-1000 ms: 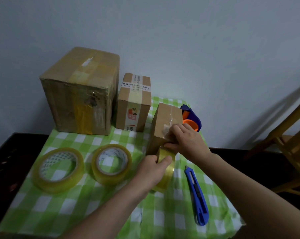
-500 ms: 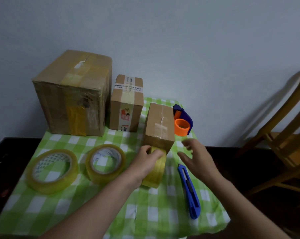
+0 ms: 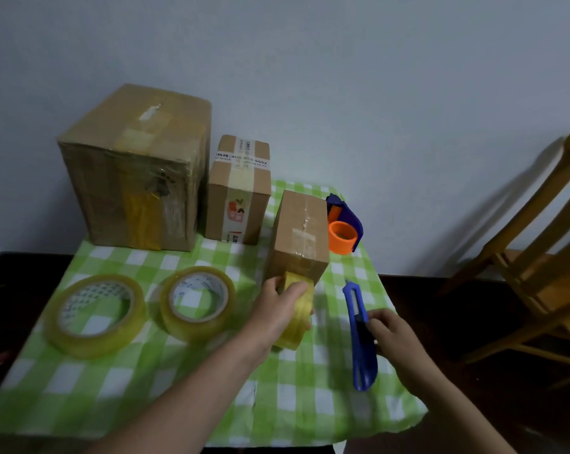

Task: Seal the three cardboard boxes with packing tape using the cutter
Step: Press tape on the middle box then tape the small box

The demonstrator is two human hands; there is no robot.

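Observation:
Three cardboard boxes stand on the green checked cloth: a large box [image 3: 136, 172] at the back left, a medium box [image 3: 239, 191] beside it, and a small box [image 3: 301, 237] in front. My left hand [image 3: 277, 309] grips a yellowish tape roll [image 3: 296, 319] held upright against the small box's near face, where a strip of tape runs up onto the top. My right hand [image 3: 391, 335] touches the blue cutter [image 3: 362, 342], which lies on the cloth right of the roll; its fingers curl at the handle's right side.
Two more tape rolls [image 3: 93, 314] [image 3: 196, 301] lie flat at the left. A blue tape dispenser with an orange core [image 3: 344, 229] sits behind the small box. A wooden chair [image 3: 545, 257] stands to the right. The dark table [image 3: 440, 322] extends past the cloth.
My right hand left the small box's top and came down and right onto the blue cutter. My left hand kept the tape roll against the box.

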